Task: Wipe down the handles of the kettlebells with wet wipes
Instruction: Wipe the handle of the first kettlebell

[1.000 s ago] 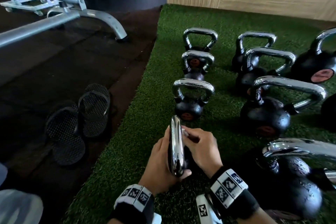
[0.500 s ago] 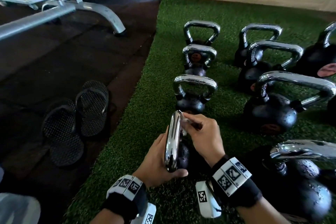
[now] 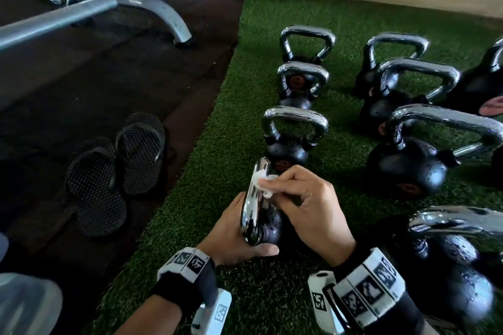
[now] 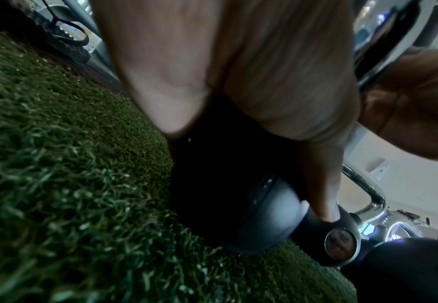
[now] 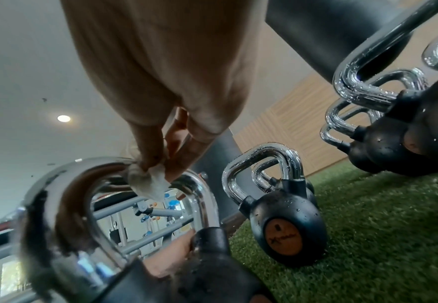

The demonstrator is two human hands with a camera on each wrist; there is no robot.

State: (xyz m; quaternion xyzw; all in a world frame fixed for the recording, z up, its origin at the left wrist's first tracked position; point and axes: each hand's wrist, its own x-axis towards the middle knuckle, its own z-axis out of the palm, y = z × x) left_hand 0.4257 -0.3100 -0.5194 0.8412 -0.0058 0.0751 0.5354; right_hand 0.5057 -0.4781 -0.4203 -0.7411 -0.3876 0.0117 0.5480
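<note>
A small black kettlebell (image 3: 269,228) with a chrome handle (image 3: 254,198) stands on green turf, nearest in the left row. My left hand (image 3: 234,236) grips its body and handle base from the left, thumb under the front. My right hand (image 3: 302,204) pinches a crumpled white wet wipe (image 3: 262,182) and presses it on the handle's top inner side. In the right wrist view the wipe (image 5: 148,180) sits on the chrome handle (image 5: 65,184) under my fingertips (image 5: 161,155). In the left wrist view my left hand (image 4: 238,82) covers the black kettlebell (image 4: 251,215).
Several more chrome-handled kettlebells (image 3: 291,139) stand in rows on the turf (image 3: 217,144) ahead and to the right; a large one (image 3: 446,258) is beside my right wrist. Black sandals (image 3: 114,168) lie on the dark floor at left. A grey machine frame (image 3: 152,8) crosses the far left.
My right hand has slid the wipe up along the handle toward its top end, so the white wipe now shows. The left hand keeps its hold. The camera has moved closer.
</note>
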